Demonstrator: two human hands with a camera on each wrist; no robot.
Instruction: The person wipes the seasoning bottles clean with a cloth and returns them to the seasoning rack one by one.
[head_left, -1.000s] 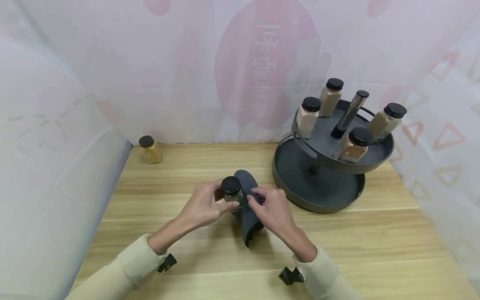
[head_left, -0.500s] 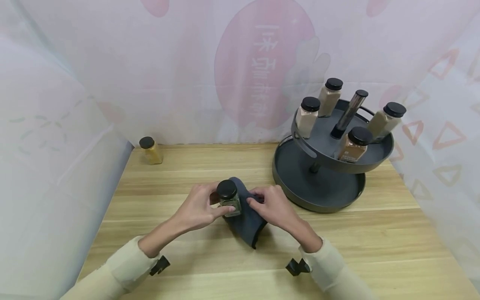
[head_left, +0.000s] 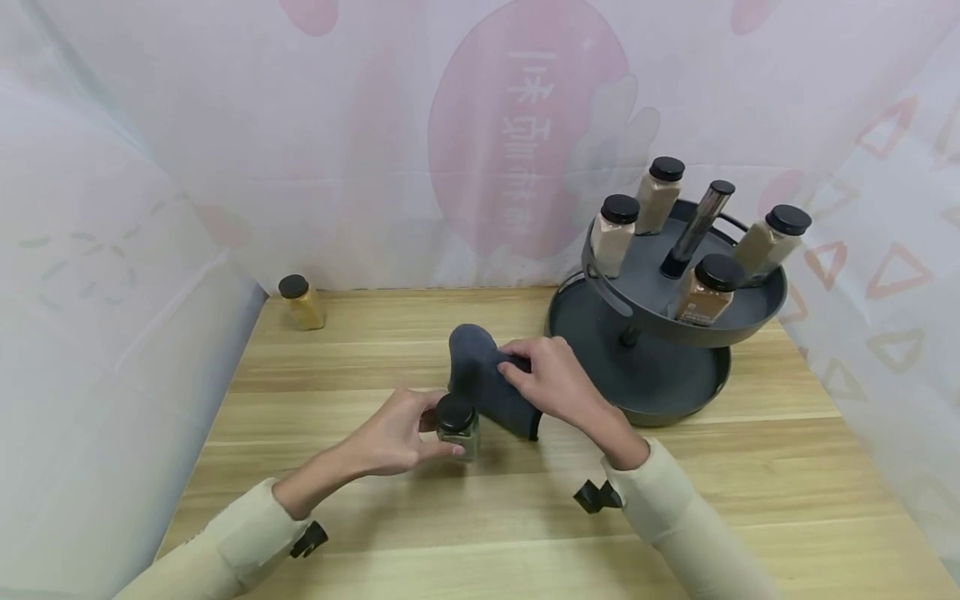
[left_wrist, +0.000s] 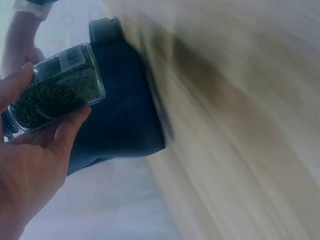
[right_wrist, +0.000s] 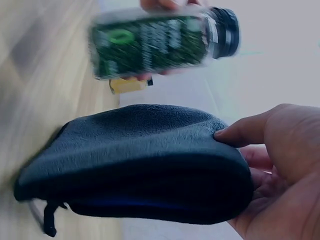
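Observation:
My left hand (head_left: 393,433) grips a clear spice jar (head_left: 462,442) of green dried herbs between thumb and fingers. In the head view the jar's black lid faces up; its printed label shows, blurred, in the right wrist view. Just beyond it, my right hand (head_left: 555,379) pinches the edge of a dark grey soft pouch (head_left: 487,383). A zip pull (right_wrist: 49,220) dangles from the pouch, whose mouth gapes in the right wrist view. Jar and pouch are apart there. The inside of the pouch is too dark to make out.
A two-tier black turntable rack (head_left: 637,379) stands at the right, with several black-lidded spice jars on its upper tier. Far left on the wooden table (head_left: 337,517) is a jar of yellow spice (head_left: 305,310). Printed cloth (head_left: 360,167) hangs behind.
My left hand has brought the jar nearer to me, away from the pouch. The pouch has shifted away from me and turned, with my right hand still holding it.

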